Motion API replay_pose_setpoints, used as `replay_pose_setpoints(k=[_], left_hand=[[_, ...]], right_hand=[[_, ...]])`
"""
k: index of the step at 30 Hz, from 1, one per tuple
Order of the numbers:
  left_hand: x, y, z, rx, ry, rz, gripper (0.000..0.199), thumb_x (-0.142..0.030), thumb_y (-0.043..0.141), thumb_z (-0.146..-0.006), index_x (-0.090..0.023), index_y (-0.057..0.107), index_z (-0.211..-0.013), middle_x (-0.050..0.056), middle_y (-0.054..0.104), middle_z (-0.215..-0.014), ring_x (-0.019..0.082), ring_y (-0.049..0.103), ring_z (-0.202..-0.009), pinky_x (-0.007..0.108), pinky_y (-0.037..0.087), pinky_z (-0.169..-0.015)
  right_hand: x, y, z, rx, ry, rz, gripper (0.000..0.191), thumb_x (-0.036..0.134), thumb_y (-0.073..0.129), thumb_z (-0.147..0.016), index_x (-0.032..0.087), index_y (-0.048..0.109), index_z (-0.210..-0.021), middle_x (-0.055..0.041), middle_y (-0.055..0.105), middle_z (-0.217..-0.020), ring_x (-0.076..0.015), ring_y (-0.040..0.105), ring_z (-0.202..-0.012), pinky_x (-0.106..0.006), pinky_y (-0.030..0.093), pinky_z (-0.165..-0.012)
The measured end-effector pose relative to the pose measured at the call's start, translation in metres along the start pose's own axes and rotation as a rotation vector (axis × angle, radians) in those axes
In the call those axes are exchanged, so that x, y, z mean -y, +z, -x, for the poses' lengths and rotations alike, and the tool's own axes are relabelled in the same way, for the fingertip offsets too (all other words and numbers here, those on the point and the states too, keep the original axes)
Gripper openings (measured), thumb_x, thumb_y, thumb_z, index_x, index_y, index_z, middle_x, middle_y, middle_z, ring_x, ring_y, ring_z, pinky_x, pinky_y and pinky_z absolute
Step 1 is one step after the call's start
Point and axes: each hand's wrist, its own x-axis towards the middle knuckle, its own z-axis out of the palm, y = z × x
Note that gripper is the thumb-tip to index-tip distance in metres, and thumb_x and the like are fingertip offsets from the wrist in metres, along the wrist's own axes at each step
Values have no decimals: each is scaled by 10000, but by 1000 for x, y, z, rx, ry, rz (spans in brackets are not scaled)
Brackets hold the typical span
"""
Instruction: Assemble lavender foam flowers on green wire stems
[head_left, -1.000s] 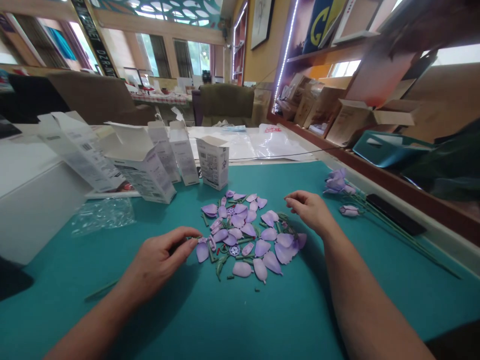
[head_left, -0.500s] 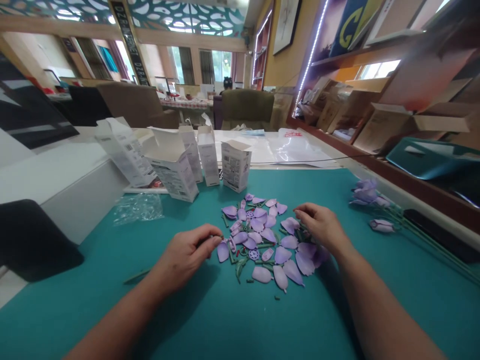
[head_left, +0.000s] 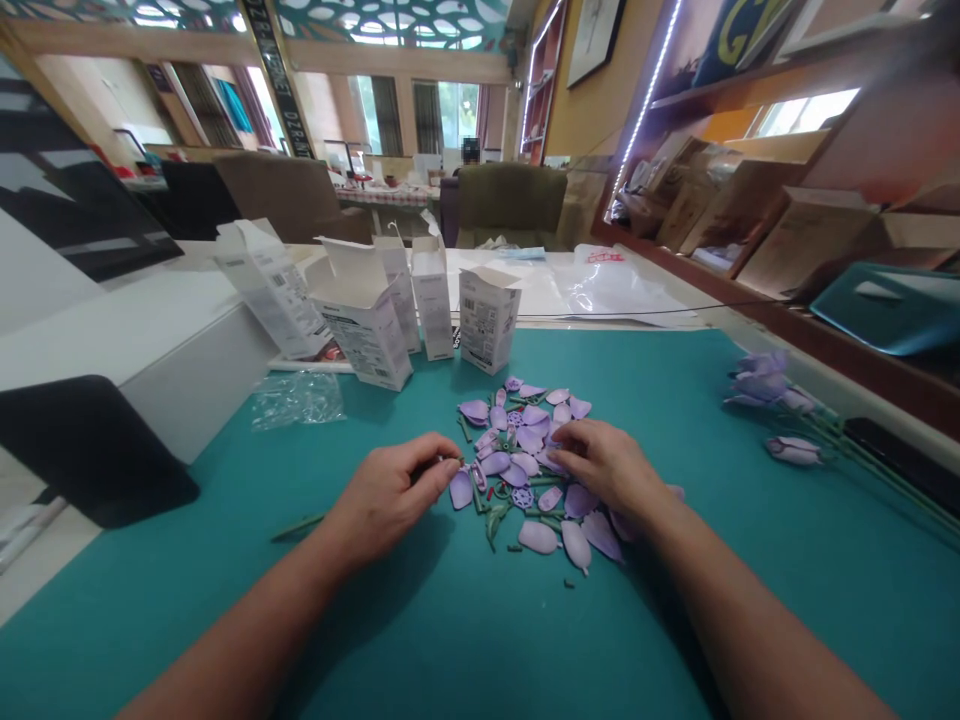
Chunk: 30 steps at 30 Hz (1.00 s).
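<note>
My left hand (head_left: pixel 401 490) is pinched at the left edge of a pile of lilac plastic petals (head_left: pixel 538 537). Something tiny shows at its fingertips, too small to make out. Over the right part of the pile, my right hand (head_left: pixel 604 465) reaches in with thumb and fingers a little apart, and it covers some petals. Among the petals lie spoked lilac rings (head_left: pixel 522 496), short green stem pieces (head_left: pixel 464 430), a green leaf (head_left: pixel 495 522) and small red bits. A thin green piece (head_left: pixel 297 528) lies beside my left forearm.
Several opened white boxes (head_left: pixel 487 320) stand behind the pile, with crumpled clear plastic (head_left: pixel 298 400) at their left. A black panel (head_left: pixel 97 450) and a large white box (head_left: pixel 195 335) are at left. Lilac flowers (head_left: pixel 761 380) on green stems lie at right by a black object (head_left: pixel 900 460).
My right hand has moved left and slightly inward over the petals. My left hand keeps its pinch by the pile's left edge. The whole view has shifted a little.
</note>
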Motion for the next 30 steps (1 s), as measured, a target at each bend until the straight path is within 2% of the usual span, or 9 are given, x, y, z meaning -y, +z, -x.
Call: replay_pose_setpoints(k=[6, 11, 20, 25, 30], left_hand=[[-1, 0, 3, -9, -6, -5, 274, -385, 430, -875, -189, 621, -875, -22, 588, -650, 122, 517, -595, 222, 365, -548], [-1, 0, 3, -15, 0, 9, 267, -381, 435, -873, -189, 621, -869, -20, 596, -660, 123, 524, -605, 221, 369, -554], [-1, 1, 2, -9, -10, 17, 271, -389, 440, -868, -192, 626, -876, -17, 604, -667, 122, 517, -598, 223, 374, -554], [0, 1, 0, -10, -17, 7, 272, -389, 440, -866, -193, 628, -877, -17, 607, -673, 123, 527, -608, 222, 381, -560], [-2, 2, 0, 4, -4, -15, 287, -397, 431, -868, -191, 630, -870, -11, 615, -674, 133, 542, -633, 218, 382, -558]], right_hand=[[2, 3, 1, 62, -28, 64, 149, 274, 653, -759, 213, 652, -895, -47, 650, -904, -211, 570, -837, -288, 388, -680], [5, 1, 2, 62, -2, 80, 79, 240, 610, -754, 209, 632, -824, -35, 621, -829, -174, 558, -732, -259, 364, -616], [-15, -10, 0, -36, 115, 31, 76, 231, 584, -725, 219, 633, -782, -6, 617, -754, -146, 538, -643, -242, 358, -559], [-17, -5, -1, -80, -21, 33, 143, 219, 539, -799, 225, 677, -835, -38, 636, -817, -184, 571, -745, -283, 419, -649], [-4, 11, -5, -90, -300, 91, 355, 135, 408, -888, 244, 654, -1118, -93, 596, -1138, -235, 510, -1009, -368, 414, -868]])
